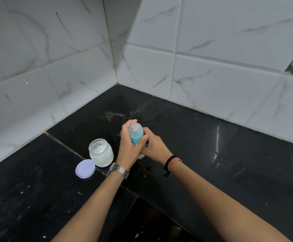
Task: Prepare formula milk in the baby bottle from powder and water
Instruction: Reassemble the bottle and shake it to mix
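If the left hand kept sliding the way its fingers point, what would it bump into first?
Probably nothing soon. The left hand, gripping the clear baby bottle with the blue collar, points up and away toward the wet patch on the black stone counter. After that comes the white tiled wall. Depth is hard to judge.

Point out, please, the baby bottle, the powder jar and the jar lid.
baby bottle (136, 131): head view, on its clear teat cap.
powder jar (101, 157): head view, on its frosted side wall.
jar lid (85, 168): head view, on its flat middle.
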